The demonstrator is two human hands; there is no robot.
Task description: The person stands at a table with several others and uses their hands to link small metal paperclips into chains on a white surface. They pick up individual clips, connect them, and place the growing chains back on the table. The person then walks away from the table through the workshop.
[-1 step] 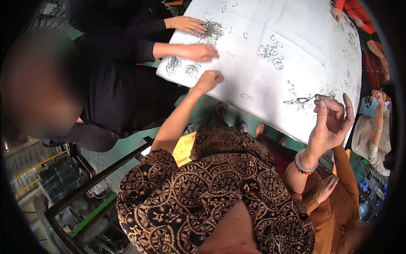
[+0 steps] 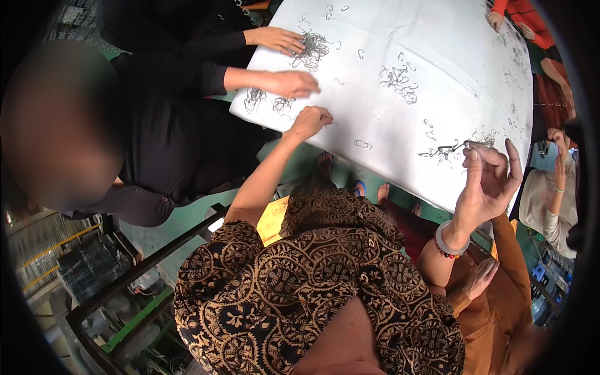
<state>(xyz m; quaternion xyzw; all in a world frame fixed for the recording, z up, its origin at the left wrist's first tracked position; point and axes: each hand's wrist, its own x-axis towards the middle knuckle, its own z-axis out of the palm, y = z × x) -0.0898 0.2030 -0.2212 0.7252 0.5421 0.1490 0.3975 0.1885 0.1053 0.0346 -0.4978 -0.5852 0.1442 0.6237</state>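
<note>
My right hand (image 2: 490,187) is raised above the near right part of the white table. Its thumb and forefinger pinch one end of a short dark chain of wire links (image 2: 445,150), while the other fingers stay spread. The chain stretches leftward from the fingertips. At the table's near left edge, my left hand (image 2: 310,122) is closed with its fingers curled; whatever it may hold is hidden. A loose oval wire link (image 2: 363,144) lies to the right of that hand. Behind the chain sits a small heap of wire hooks (image 2: 484,137).
White cloth covers the table (image 2: 350,115). Larger piles of wire hooks lie at the left (image 2: 310,50) and middle (image 2: 400,82). A co-worker's hands (image 2: 294,83) work close beside my left hand. People stand along the right side, and a dark metal rail (image 2: 144,262) is at lower left.
The co-worker's nearer hand has shifted slightly left. Both of my hands keep nearly the same pose, and the chain stays in my right fingers.
</note>
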